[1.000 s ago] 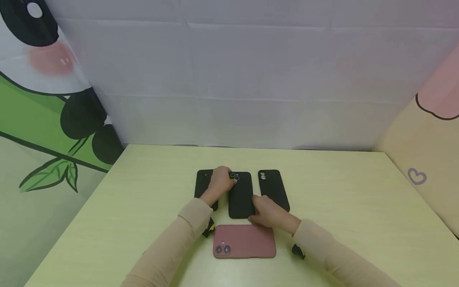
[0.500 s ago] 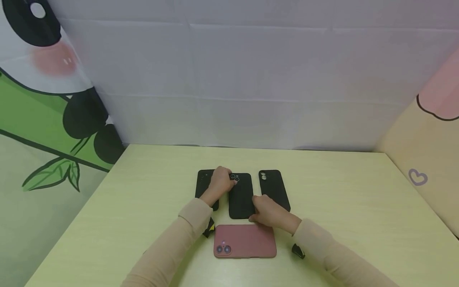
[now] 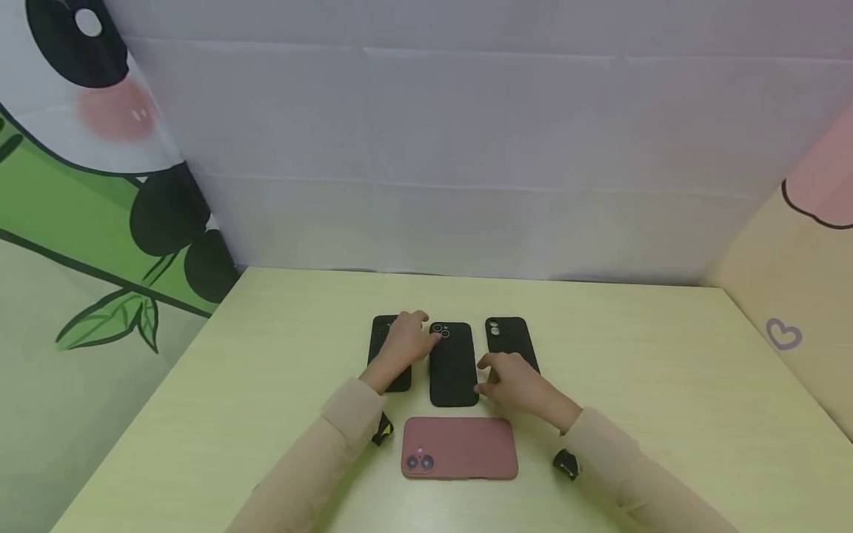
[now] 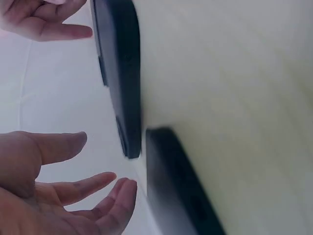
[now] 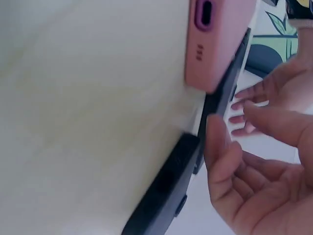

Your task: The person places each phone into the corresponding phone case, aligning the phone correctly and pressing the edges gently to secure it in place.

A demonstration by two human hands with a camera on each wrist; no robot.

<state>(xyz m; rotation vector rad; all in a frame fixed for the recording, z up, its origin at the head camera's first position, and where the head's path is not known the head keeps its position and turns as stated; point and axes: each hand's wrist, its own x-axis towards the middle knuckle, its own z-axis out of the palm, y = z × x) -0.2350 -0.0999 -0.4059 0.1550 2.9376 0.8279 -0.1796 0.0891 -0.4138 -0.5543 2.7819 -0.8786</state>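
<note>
Three black phones lie in a row on the table, backs up. The middle black phone (image 3: 455, 374) has round camera lenses in its upper left corner. My left hand (image 3: 402, 345) hovers at that corner, overlapping the left black phone (image 3: 400, 382); in the left wrist view its thumb and fingers are spread around nothing. Beside the middle phone's lower right edge is my right hand (image 3: 516, 379), fingers loosely bent, holding nothing. It partly covers the right black phone (image 3: 513, 339). Nearer to me, a pink phone (image 3: 463, 448) lies sideways, its two-lens camera at the left.
The pale yellow table (image 3: 633, 355) ends at a light cloth backdrop (image 3: 426, 148) behind the phones. Printed panels stand on both sides, the left panel (image 3: 106, 222) showing green and black cartoon shapes. Small black straps (image 3: 566, 465) hang below both wrists.
Both hands have let go of the middle phone: my right hand drew back slightly rightward with its fingers parting, and my left fingers loosened. The phones keep their places; the view shifted slightly.
</note>
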